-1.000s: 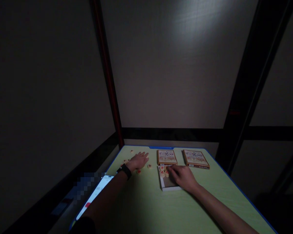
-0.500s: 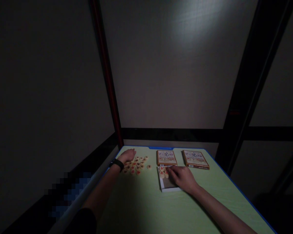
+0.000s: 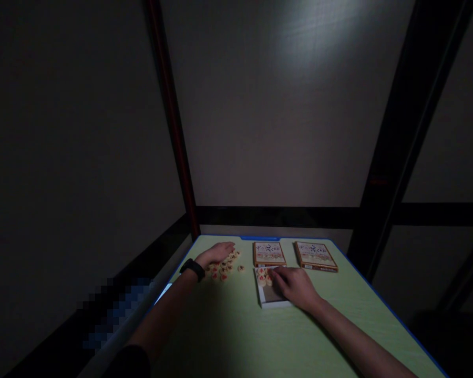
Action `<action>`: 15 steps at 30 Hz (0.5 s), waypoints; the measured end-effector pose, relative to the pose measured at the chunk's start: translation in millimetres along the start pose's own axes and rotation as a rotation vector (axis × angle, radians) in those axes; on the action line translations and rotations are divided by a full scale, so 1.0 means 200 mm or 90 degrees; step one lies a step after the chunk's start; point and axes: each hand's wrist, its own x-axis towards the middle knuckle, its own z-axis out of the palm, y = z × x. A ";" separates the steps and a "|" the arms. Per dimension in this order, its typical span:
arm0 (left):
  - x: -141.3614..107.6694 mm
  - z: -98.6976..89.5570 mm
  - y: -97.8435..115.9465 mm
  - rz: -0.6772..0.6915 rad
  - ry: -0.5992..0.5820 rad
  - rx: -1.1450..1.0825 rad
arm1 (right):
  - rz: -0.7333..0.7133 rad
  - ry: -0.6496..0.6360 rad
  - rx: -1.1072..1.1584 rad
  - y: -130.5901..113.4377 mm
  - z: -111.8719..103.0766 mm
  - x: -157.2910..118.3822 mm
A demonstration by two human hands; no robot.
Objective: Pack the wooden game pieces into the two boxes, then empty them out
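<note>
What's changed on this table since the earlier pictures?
The left hand moved left, uncovering most loose game pieces, then came partway back right over some. The right hand stayed at the open box; both printed boxes stayed put.

Light-green table, blue-edged; grey wall panels, black frames; dim, probably one light reflected
</note>
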 end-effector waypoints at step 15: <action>-0.25 -0.20 -0.06 0.025 0.065 0.074 | -0.015 0.013 0.004 0.01 0.01 0.00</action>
